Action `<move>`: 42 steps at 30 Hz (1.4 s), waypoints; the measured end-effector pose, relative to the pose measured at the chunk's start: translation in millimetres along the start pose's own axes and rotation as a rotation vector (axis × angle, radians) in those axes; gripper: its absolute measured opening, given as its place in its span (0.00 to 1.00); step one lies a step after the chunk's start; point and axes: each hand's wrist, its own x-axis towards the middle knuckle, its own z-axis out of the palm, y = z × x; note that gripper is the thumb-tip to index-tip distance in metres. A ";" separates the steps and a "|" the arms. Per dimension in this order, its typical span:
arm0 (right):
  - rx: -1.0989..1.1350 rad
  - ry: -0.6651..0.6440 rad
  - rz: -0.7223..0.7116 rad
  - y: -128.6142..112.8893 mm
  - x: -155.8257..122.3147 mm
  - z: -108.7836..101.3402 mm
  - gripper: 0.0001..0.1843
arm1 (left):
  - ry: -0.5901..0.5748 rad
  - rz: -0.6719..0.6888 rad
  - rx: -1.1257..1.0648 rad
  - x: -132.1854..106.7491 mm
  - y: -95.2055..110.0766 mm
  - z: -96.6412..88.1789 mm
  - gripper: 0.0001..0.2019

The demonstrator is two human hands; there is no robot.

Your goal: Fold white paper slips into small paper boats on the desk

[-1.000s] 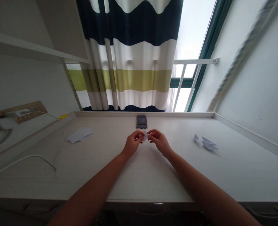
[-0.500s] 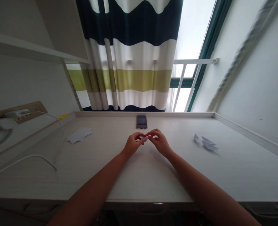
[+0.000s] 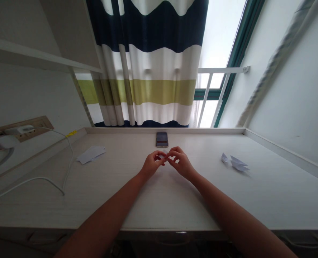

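Note:
Between my fingertips is a small piece of white folded paper (image 3: 162, 155), mostly covered by the fingers. My left hand (image 3: 151, 164) pinches it from the left, thumb and fingers closed. From the right, my right hand (image 3: 181, 162) grips it too, its fingertips meeting those of the left. Both hands are just above the desk, in front of a phone (image 3: 162, 139) that lies flat. Off to the right sit folded paper shapes with pointed ends, a small one (image 3: 224, 158) and a larger one (image 3: 238, 164).
A stack of white paper sheets (image 3: 91, 154) lies on the left of the white desk (image 3: 169, 204). A white cable (image 3: 69, 172) runs from the wall socket (image 3: 20, 130) across the desk's left side. A raised rim (image 3: 207, 131) borders the back edge, before a striped curtain (image 3: 161, 91).
My right fingers have shifted slightly over the paper, and a bit more of its white shows above the fingertips. The other things stay where they were.

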 end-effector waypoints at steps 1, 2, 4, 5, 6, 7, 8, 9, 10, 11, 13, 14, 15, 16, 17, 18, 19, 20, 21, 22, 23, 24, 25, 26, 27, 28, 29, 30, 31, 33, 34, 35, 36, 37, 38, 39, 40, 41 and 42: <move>-0.027 -0.010 -0.014 0.2 -0.2 -0.6 0.05 | 0.000 -0.001 -0.001 0.1 0.0 -0.2 0.10; -0.051 -0.016 -0.027 0.5 -0.3 -1.1 0.04 | 0.001 0.000 -0.001 0.2 -0.1 -0.3 0.10; -0.086 -0.018 -0.046 1.2 -0.5 -1.8 0.04 | 0.002 0.001 0.001 0.5 -0.5 -0.7 0.10; -0.097 -0.019 -0.054 1.4 -0.6 -2.0 0.04 | 0.003 0.002 0.003 0.6 -0.8 -0.9 0.10; -0.106 -0.021 -0.062 1.5 -0.7 -2.0 0.04 | 0.004 0.002 0.004 0.8 -1.1 -1.0 0.09; -0.115 -0.025 -0.069 1.5 -0.7 -2.1 0.04 | 0.004 0.002 0.005 1.0 -1.4 -1.1 0.09; -0.124 -0.029 -0.073 1.4 -0.8 -2.0 0.04 | 0.005 0.001 0.006 1.1 -1.6 -1.0 0.09; -0.134 -0.032 -0.076 1.2 -0.9 -2.0 0.04 | 0.008 0.000 0.006 1.2 -1.7 -0.9 0.09; -0.145 -0.035 -0.078 1.0 -1.0 -1.9 0.04 | 0.011 -0.003 0.007 1.3 -1.7 -0.8 0.09; -0.155 -0.037 -0.080 0.8 -1.1 -1.9 0.04 | 0.015 -0.006 0.008 1.3 -1.7 -0.6 0.09; -0.173 -0.048 -0.087 0.5 -1.3 -1.9 0.05 | 0.021 -0.010 0.012 1.4 -1.8 -0.2 0.09; -0.180 -0.054 -0.092 0.4 -1.4 -1.9 0.05 | 0.022 -0.011 0.013 1.6 -2.1 -0.1 0.08; -0.184 -0.059 -0.097 0.4 -1.5 -2.0 0.05 | 0.022 -0.009 0.014 1.8 -2.6 -0.1 0.08; -0.186 -0.061 -0.101 0.5 -1.5 -2.0 0.05 | 0.020 -0.006 0.015 2.0 -3.3 0.0 0.08; -0.185 -0.062 -0.104 0.5 -1.5 -2.0 0.05 | 0.018 -0.002 0.016 2.3 -4.0 0.0 0.08; -0.182 -0.062 -0.105 0.6 -1.5 -2.0 0.05 | 0.016 0.002 0.017 2.5 -4.7 0.0 0.08; -0.175 -0.061 -0.103 0.6 -1.4 -2.0 0.04 | 0.013 0.007 0.018 2.6 -5.3 0.0 0.07; -0.166 -0.060 -0.099 0.6 -1.2 -1.8 0.04 | 0.009 0.012 0.016 2.7 -5.6 0.1 0.07; -0.156 -0.057 -0.094 0.7 -1.1 -1.7 0.04 | 0.004 0.018 0.012 2.6 -5.5 0.3 0.07; -0.143 -0.051 -0.087 1.0 -0.9 -1.4 0.04 | -0.002 0.022 0.005 2.4 -5.2 0.6 0.07; -0.130 -0.041 -0.077 1.5 -0.8 -1.0 0.05 | -0.006 0.025 -0.005 2.1 -4.5 0.8 0.08; -0.115 -0.028 -0.061 2.3 -0.7 -0.4 0.06 | -0.009 0.026 -0.016 1.7 -3.7 1.2 0.08; -0.099 -0.010 -0.041 3.4 -0.6 0.2 0.08 | -0.009 0.023 -0.027 1.3 -2.8 1.5 0.09; -0.081 0.009 -0.016 4.9 -0.6 0.9 0.10 | -0.007 0.020 -0.040 1.0 -2.1 1.7 0.09; -0.061 0.028 0.013 6.6 -0.6 1.7 0.11 | -0.005 0.017 -0.051 0.6 -1.5 1.8 0.09; -0.039 0.049 0.041 8.4 -0.6 2.5 0.13 | -0.005 0.015 -0.063 0.3 -1.1 1.9 0.09; -0.014 0.062 0.069 10.1 -0.6 3.2 0.14 | -0.007 0.014 -0.070 0.0 -1.1 1.7 0.09; 0.013 0.069 0.096 11.6 -0.6 4.0 0.15 | -0.013 0.015 -0.072 -0.2 -1.4 1.5 0.10; 0.043 0.070 0.121 12.8 -0.5 4.6 0.16 | -0.018 0.020 -0.067 -0.4 -1.9 1.1 0.11; 0.113 0.057 0.164 14.3 0.0 5.8 0.16 | -0.031 0.041 -0.042 -0.6 -3.4 0.1 0.15; 0.153 0.050 0.181 14.8 0.3 6.4 0.16 | -0.033 0.054 -0.027 -0.7 -4.2 -0.4 0.17; 0.195 0.046 0.199 15.3 0.7 6.8 0.16 | -0.030 0.066 -0.012 -0.6 -4.9 -0.9 0.18; 0.239 0.048 0.218 15.6 1.3 7.1 0.16 | -0.021 0.075 0.000 -0.5 -5.5 -1.4 0.19; 0.279 0.051 0.239 16.0 1.8 7.3 0.16 | -0.008 0.078 0.010 -0.3 -5.9 -1.7 0.19; 0.310 0.055 0.258 16.3 2.4 7.3 0.15 | 0.006 0.076 0.018 0.0 -6.2 -1.9 0.19; 0.333 0.060 0.273 16.4 3.0 7.1 0.14 | 0.021 0.075 0.021 0.5 -6.4 -1.9 0.18; 0.348 0.064 0.284 16.3 3.6 6.6 0.13 | 0.032 0.075 0.020 0.9 -6.5 -1.8 0.17; 0.359 0.066 0.290 15.9 4.1 6.0 0.12 | 0.039 0.076 0.016 1.4 -6.5 -1.5 0.15; 0.372 0.067 0.294 15.1 4.4 5.2 0.12 | 0.044 0.079 0.011 1.7 -6.2 -1.2 0.13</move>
